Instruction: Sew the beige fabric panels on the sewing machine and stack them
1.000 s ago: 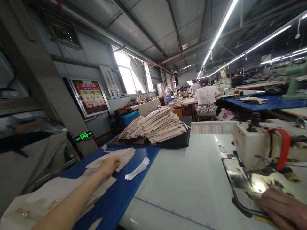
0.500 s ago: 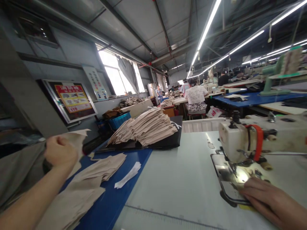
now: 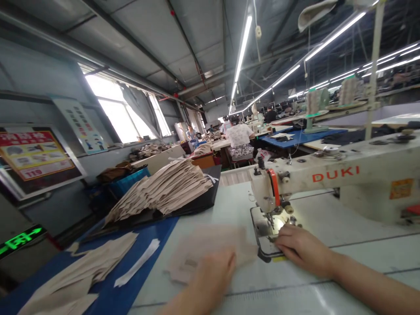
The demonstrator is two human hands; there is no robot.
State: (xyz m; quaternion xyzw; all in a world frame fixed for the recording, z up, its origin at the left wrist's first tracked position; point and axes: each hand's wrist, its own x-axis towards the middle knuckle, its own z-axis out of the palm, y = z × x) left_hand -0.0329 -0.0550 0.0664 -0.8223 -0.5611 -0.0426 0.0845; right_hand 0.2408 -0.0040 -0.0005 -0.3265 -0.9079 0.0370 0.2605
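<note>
My left hand [image 3: 210, 273] is smeared by motion low in the middle of the pale table [image 3: 328, 227], with a blurred beige fabric piece [image 3: 206, 251] under and ahead of it; its fingers cannot be made out. My right hand [image 3: 300, 247] lies on the table beside the needle plate of a white sewing machine [image 3: 328, 177] marked DUKI, fingers curled together and touching the plate's edge. Whether they pinch anything is hidden.
A tall stack of beige fabric pieces [image 3: 164, 190] sits on a black board at the back left. More beige pieces [image 3: 88, 267] and a white strip [image 3: 138, 262] lie on the blue surface at the left. People sit at other sewing tables further back.
My left hand lifted a beige piece from the left pile and swept it right onto the table before the machine. My view turned right. My right hand stayed by the needle plate.
</note>
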